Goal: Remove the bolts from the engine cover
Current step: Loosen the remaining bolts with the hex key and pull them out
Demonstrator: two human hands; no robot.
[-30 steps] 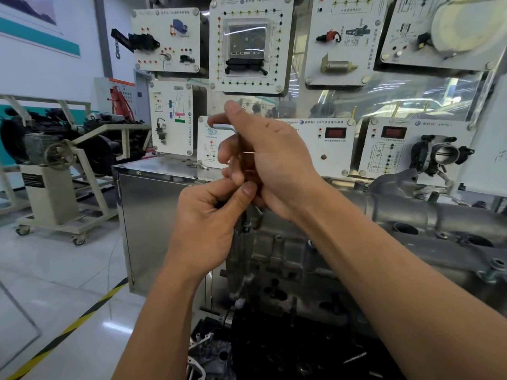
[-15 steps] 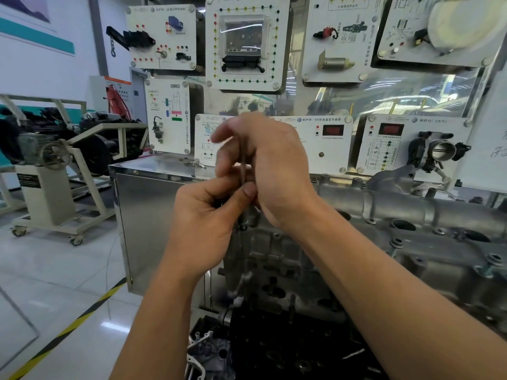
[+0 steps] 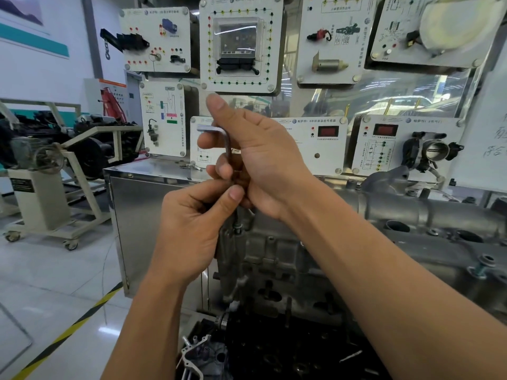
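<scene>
My right hand [image 3: 260, 157] grips an L-shaped hex key [image 3: 223, 138] upright, its short arm pointing left at the top. My left hand [image 3: 189, 229] pinches the key's lower shaft just below the right hand. Under the hands, the key's tip meets a bolt [image 3: 238, 227] at the left end of the grey cast engine cover [image 3: 411, 242]. Another bolt [image 3: 481, 266] with a washer stands raised out of the cover at the right. The lower shaft is mostly hidden by my fingers.
A board of white display panels [image 3: 241, 45] with sensors and a throttle body [image 3: 432, 152] stands right behind the engine. A steel cabinet [image 3: 142, 220] is to the left. Loose black parts [image 3: 274, 352] lie below. An engine stand on casters [image 3: 49, 187] sits far left.
My right hand has turned on the hex key: its short arm, hidden before, now shows pointing left. My left hand keeps its pinch on the shaft. The view has shifted slightly.
</scene>
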